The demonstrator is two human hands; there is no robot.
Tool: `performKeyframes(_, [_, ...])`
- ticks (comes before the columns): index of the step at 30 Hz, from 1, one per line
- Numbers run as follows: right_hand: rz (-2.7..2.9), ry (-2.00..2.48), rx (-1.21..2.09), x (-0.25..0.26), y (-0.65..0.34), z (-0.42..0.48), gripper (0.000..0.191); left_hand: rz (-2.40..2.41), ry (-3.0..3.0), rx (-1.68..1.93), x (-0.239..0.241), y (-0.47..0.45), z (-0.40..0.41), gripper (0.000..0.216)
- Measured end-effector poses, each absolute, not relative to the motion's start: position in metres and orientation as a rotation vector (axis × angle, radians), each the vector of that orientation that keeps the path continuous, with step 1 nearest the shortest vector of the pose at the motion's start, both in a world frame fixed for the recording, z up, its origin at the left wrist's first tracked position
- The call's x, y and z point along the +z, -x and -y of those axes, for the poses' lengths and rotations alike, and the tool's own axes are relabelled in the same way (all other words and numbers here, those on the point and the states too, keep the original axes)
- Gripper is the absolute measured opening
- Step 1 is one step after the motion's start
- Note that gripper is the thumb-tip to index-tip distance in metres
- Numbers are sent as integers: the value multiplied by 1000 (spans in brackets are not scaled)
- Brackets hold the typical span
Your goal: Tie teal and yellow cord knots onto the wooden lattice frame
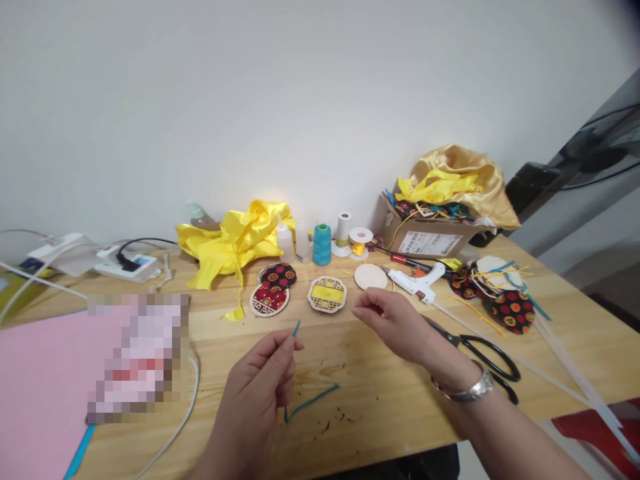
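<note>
My left hand (263, 373) pinches a thin teal cord (313, 401). One end pokes up past the fingertips, and the rest hangs to the table and bends right. To the right, my right hand (393, 323) has its fingers pressed together, and whatever they may hold is too small to make out. Just left of it lies a scalloped wooden lattice piece (327, 295) with yellow cloth in it. A gourd-shaped piece (273, 293) in dark patterned fabric and wood rests beyond my left hand. Partly behind my right hand is a plain wooden disc (371, 277).
Black-handled scissors (493, 357) lie under my right forearm, near a white glue gun (417, 281). A teal thread spool (322, 245), bottles and yellow satin (235, 240) stand along the wall. A filled cardboard box (425, 237) is back right; pink sheets (45, 373) lie left.
</note>
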State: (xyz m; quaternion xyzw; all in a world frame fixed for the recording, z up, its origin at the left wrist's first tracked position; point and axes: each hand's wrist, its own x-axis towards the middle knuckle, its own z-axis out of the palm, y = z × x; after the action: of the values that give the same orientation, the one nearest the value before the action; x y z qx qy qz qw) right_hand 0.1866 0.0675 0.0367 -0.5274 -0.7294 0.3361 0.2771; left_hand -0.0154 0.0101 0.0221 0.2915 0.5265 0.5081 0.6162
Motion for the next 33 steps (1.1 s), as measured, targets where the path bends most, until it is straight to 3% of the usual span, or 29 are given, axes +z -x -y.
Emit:
performKeyframes(4, [1779, 1379, 1081, 53, -193, -74, 23, -1133, -620, 1158, 16, 12, -12, 19])
performKeyframes(16, [1893, 1263, 1128, 93, -187, -83, 24, -1108, -739, 1318, 38, 1, -27, 18])
performKeyframes(21, [1999, 1206, 1071, 92, -180, -84, 24, -1241, -951, 1381, 50, -7, -28, 25])
performKeyframes(26, [1990, 1195, 1102, 91, -175, -81, 22, -1294, -1183, 1344, 57, -13, -32, 13])
performKeyframes(33, [2040, 1192, 1092, 86, -172, -77, 17, -1242, -1024, 1230, 39, -5, -35, 24])
